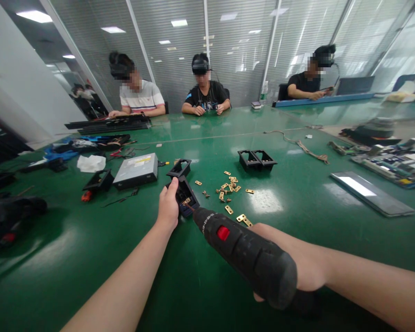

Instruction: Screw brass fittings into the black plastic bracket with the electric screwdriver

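Black plastic housing (187, 197), probably light, stiff and skiddy, sits just left of the brass clips (230, 186), best pinned by its side wall where the left hand (168, 207) closes its grip, while the right hand (307, 265) wraps the drill (242, 251).

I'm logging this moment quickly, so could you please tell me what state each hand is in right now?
Left hand: closed on the black housing.
Right hand: closed around the electric screwdriver.
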`<state>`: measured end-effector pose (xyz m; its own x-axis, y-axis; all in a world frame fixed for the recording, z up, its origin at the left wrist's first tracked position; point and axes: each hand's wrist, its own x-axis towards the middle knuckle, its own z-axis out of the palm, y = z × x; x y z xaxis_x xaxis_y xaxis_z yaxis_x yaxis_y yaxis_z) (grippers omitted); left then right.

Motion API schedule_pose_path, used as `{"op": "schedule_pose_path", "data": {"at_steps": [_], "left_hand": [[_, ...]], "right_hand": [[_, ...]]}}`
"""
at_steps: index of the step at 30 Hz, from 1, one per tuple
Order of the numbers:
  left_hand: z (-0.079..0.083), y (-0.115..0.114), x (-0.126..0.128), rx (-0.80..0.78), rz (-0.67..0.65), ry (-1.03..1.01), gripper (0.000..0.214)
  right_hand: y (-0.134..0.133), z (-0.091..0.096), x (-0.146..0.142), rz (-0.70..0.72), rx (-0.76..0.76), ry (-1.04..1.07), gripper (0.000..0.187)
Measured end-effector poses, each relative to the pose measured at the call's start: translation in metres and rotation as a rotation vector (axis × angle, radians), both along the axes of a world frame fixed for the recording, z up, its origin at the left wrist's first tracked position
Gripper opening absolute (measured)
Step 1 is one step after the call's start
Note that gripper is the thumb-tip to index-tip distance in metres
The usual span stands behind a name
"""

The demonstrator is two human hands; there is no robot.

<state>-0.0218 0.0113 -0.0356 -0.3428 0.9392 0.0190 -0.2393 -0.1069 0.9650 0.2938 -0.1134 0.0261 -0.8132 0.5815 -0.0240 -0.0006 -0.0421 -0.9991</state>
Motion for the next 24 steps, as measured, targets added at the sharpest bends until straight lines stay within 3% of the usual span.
{"op": "schedule_pose_path", "data": {"at_steps": [4,11,17,24], "left_hand": [[0.004,-0.002,0.001,-0.013,0.01,0.022,0.079],[0.015,-0.009,0.008,-0.05,0.005,-0.025,0.073],[0.02,-0.012,0.011,-0.072,0.026,-0.068,0.078],[0.017,-0.011,0.009,-0.057,0.021,-0.076,0.084]], "right_hand": [[-0.002,0.004,-0.001,-0.014,0.019,-0.041,0.066],[-0.006,0.018,-0.003,-0.016,-0.045,-0.102,0.051],[-0.009,0.016,-0.005,-0.032,-0.092,-0.083,0.066],[-0.009,0.013,-0.007,-0.005,-0.066,-0.054,0.065]]}}
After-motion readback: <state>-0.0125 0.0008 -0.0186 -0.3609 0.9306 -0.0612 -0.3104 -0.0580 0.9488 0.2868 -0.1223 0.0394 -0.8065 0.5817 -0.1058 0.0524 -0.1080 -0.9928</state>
